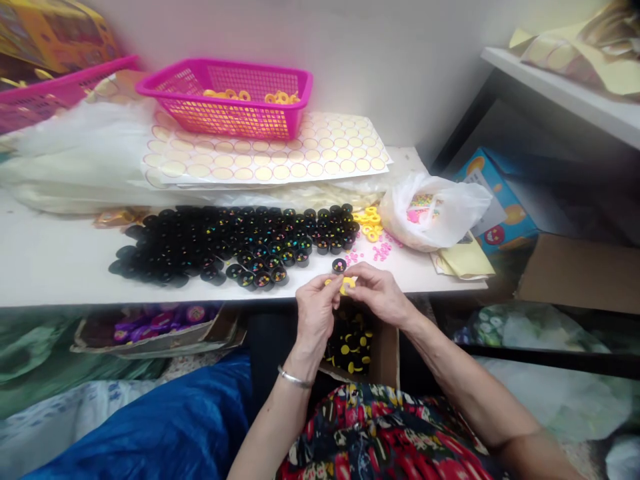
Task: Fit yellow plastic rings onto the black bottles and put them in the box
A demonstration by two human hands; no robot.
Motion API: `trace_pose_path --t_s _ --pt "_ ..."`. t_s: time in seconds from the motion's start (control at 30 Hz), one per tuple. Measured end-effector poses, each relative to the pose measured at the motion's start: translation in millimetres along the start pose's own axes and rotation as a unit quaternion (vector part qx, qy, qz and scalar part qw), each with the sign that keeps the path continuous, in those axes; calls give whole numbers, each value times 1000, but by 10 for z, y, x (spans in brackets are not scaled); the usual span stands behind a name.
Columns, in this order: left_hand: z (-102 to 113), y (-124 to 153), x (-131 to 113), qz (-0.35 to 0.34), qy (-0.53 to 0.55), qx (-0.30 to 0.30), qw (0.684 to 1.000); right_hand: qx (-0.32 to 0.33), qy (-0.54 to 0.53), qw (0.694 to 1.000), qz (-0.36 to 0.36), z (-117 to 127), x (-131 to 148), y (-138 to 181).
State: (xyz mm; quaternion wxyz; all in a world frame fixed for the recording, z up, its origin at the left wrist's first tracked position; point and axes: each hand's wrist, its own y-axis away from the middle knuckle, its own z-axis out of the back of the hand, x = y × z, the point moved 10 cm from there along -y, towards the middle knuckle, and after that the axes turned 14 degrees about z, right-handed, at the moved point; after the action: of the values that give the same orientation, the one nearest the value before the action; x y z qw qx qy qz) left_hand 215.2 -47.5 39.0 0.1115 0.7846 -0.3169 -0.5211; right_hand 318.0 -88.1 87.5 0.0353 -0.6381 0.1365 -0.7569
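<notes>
My left hand (316, 308) and my right hand (379, 291) meet at the front edge of the table. Their fingertips pinch a small yellow plastic ring (347, 286) between them; a bit of yellow also shows at the left thumb. Just beyond the fingers, a single black cup (339, 265) stands upright with a pink bead and other coloured bits inside. Further left is a dense group of black cups (260, 250), many with coloured bits in them. Pink beads (383, 249) and a small pile of yellow rings (371, 223) lie beyond my right hand.
A pink basket (225, 113) of yellow rings stands on sheets of round stickers (345, 150) at the back. To the right is a white plastic bag (450, 207) of coloured beads. Below the table edge, a cardboard box (391, 350) holds black and yellow pieces.
</notes>
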Motion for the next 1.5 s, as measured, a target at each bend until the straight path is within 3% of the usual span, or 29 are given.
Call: trace_pose_path --t_s 0.1,0.2,0.4,0.63,0.87,1.0,1.17,1.3,1.5 --pt "17 -71 -56 0 18 -9 1000 44 122 986 109 -46 153 -82" --pt "65 -144 -159 -29 39 -36 998 36 211 963 162 6 176 -172" --pt "260 -316 -142 -49 46 -108 992 81 318 937 121 29 28 -345" --pt "172 -371 -95 -60 -14 -99 993 130 354 924 61 -67 -51 -411" --pt "128 -444 -110 -74 -80 -123 986 63 219 973 43 37 -135 -472" --pt "131 -461 -72 -68 -70 -132 986 -18 53 997 -51 108 -444 -437" --pt "103 -481 -6 -49 -36 -137 989 -164 -30 980 -109 189 -662 -382" --pt "108 -476 28 -46 -44 -145 987 -192 -55 971 -129 154 -698 -363" --pt "126 -475 15 -76 -137 -156 975 -213 -114 954 -178 98 -822 -283"
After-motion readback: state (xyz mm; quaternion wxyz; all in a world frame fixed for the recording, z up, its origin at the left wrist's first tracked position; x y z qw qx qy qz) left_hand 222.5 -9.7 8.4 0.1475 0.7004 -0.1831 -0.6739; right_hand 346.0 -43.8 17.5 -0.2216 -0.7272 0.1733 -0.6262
